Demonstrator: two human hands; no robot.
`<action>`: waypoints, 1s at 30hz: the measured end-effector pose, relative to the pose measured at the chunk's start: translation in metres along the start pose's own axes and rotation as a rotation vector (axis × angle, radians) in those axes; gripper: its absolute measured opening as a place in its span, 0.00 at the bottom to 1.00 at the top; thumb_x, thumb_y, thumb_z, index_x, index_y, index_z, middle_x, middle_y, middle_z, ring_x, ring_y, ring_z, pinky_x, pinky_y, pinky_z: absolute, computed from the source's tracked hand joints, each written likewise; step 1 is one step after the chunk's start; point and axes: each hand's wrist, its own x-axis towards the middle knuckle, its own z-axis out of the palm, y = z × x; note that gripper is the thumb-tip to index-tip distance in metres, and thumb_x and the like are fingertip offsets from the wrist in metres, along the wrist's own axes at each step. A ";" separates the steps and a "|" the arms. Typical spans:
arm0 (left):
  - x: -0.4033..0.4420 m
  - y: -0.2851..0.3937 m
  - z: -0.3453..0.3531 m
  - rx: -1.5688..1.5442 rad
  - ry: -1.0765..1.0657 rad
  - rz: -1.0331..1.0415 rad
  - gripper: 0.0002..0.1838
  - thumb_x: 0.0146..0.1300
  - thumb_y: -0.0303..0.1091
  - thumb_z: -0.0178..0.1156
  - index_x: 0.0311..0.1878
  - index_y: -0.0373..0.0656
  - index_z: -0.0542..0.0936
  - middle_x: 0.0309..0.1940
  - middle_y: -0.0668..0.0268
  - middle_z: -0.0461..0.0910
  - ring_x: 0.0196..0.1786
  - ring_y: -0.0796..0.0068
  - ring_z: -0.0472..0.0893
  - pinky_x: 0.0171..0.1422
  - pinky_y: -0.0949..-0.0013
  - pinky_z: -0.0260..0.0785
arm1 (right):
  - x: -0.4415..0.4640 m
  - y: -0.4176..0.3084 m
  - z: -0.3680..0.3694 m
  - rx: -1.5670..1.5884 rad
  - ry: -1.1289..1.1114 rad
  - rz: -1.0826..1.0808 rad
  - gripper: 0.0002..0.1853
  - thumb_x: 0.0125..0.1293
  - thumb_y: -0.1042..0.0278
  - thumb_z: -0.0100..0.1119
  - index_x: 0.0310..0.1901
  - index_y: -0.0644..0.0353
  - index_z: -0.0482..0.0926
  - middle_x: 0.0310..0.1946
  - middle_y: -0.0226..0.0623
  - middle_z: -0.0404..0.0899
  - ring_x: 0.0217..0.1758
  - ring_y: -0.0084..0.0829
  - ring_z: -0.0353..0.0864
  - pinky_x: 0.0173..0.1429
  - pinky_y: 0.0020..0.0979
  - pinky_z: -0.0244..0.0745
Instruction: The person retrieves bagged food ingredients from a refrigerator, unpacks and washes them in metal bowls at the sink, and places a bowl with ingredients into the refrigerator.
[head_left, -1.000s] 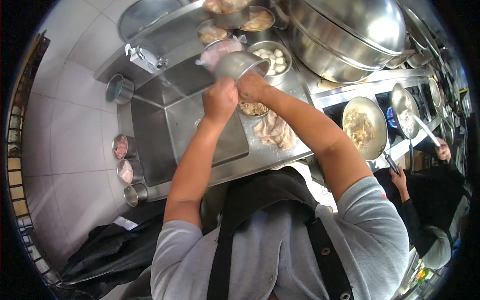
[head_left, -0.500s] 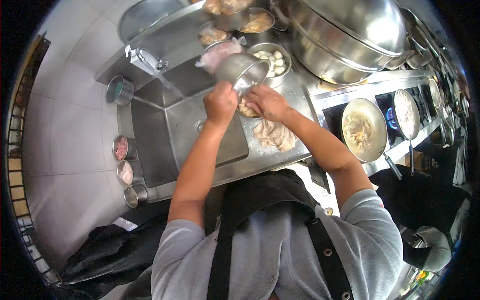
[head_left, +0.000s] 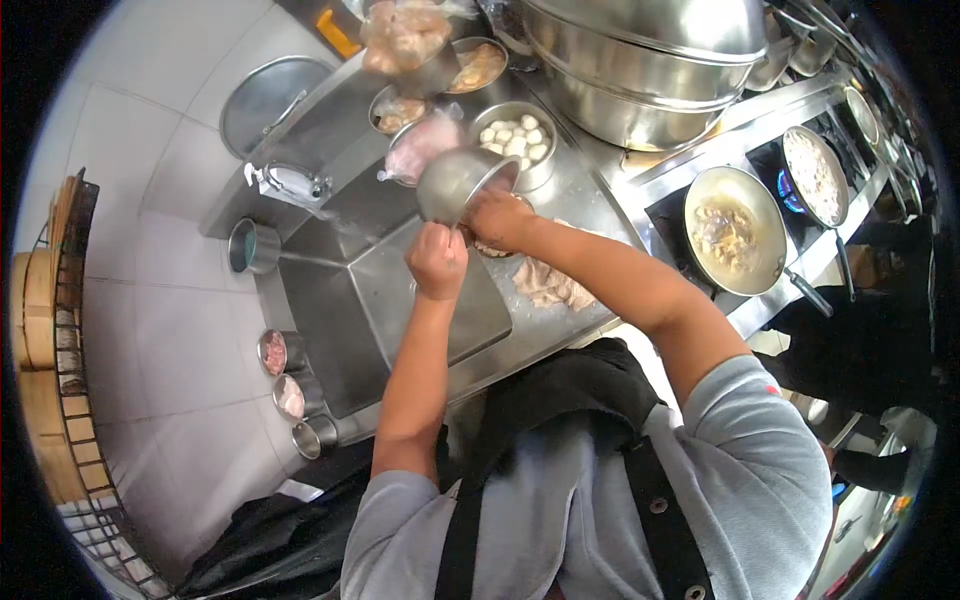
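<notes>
A steel bowl (head_left: 448, 187) is tipped on its side above the counter, its mouth turned to the right. My left hand (head_left: 438, 260) is closed on its lower rim. My right hand (head_left: 500, 220) reaches into the bowl's mouth, and its fingers are hidden there. Under my right hand a container (head_left: 492, 250) with pale minced-looking food is mostly covered. A crumpled beige cloth (head_left: 553, 284) lies just below it on the counter. Behind the bowl stand a pot (head_left: 541, 171) of white, egg-like balls and a container with a plastic bag of pink meat (head_left: 424, 147).
The sink (head_left: 430, 330) lies left of my hands, with a tap (head_left: 290, 183) at its far edge. Small steel pots (head_left: 280, 352) line the left ledge. Pans (head_left: 735, 230) sit on the stove at right, with a blue flame (head_left: 790, 192). A large steamer (head_left: 640, 75) stands behind.
My right hand has moved from the food container up into the tipped bowl's mouth. My left hand keeps its hold on the rim. The whole view has shifted and turned slightly.
</notes>
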 end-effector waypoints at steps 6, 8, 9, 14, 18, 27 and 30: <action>-0.007 0.003 -0.002 -0.069 -0.052 -0.046 0.12 0.48 0.24 0.62 0.22 0.41 0.66 0.21 0.57 0.68 0.23 0.50 0.72 0.25 0.55 0.63 | 0.002 0.023 -0.010 -0.020 -0.126 0.159 0.16 0.63 0.63 0.49 0.44 0.61 0.81 0.48 0.42 0.79 0.56 0.38 0.76 0.59 0.38 0.69; -0.002 0.004 -0.002 -0.099 -0.064 0.023 0.12 0.47 0.24 0.62 0.22 0.42 0.66 0.21 0.57 0.68 0.23 0.51 0.72 0.25 0.55 0.63 | 0.004 0.025 0.005 -0.013 -0.036 0.103 0.16 0.62 0.60 0.50 0.42 0.61 0.82 0.44 0.42 0.81 0.52 0.41 0.77 0.57 0.39 0.70; 0.000 0.004 -0.001 -0.102 -0.062 0.019 0.12 0.47 0.24 0.62 0.22 0.42 0.66 0.21 0.57 0.68 0.23 0.51 0.72 0.25 0.55 0.63 | -0.001 0.023 0.014 0.025 -0.047 0.124 0.17 0.62 0.58 0.52 0.44 0.61 0.81 0.45 0.42 0.79 0.54 0.43 0.75 0.58 0.39 0.69; 0.003 -0.001 0.004 -0.064 -0.009 0.001 0.13 0.44 0.22 0.61 0.21 0.43 0.64 0.20 0.60 0.66 0.22 0.53 0.70 0.25 0.55 0.63 | -0.034 0.008 0.015 0.117 0.102 0.066 0.17 0.62 0.60 0.54 0.50 0.58 0.76 0.49 0.43 0.73 0.55 0.42 0.72 0.60 0.40 0.68; 0.013 -0.007 -0.001 -0.093 0.066 -0.051 0.13 0.45 0.21 0.61 0.20 0.42 0.64 0.19 0.59 0.66 0.21 0.52 0.70 0.25 0.56 0.62 | -0.048 -0.002 0.010 0.210 0.203 0.109 0.16 0.63 0.65 0.52 0.51 0.58 0.76 0.49 0.43 0.72 0.55 0.42 0.71 0.62 0.40 0.65; 0.014 0.006 -0.023 -0.136 0.103 -0.172 0.13 0.49 0.22 0.56 0.19 0.41 0.62 0.14 0.55 0.64 0.19 0.50 0.68 0.24 0.58 0.60 | -0.046 0.005 -0.006 -0.272 0.353 0.056 0.18 0.64 0.66 0.46 0.50 0.66 0.77 0.57 0.44 0.71 0.63 0.41 0.66 0.72 0.40 0.55; 0.012 -0.003 -0.028 -0.140 0.130 -0.194 0.11 0.49 0.22 0.55 0.19 0.41 0.64 0.15 0.54 0.64 0.18 0.52 0.69 0.23 0.60 0.60 | -0.054 0.009 0.009 -0.216 0.186 0.017 0.16 0.62 0.66 0.47 0.44 0.66 0.79 0.52 0.44 0.73 0.60 0.41 0.68 0.70 0.41 0.58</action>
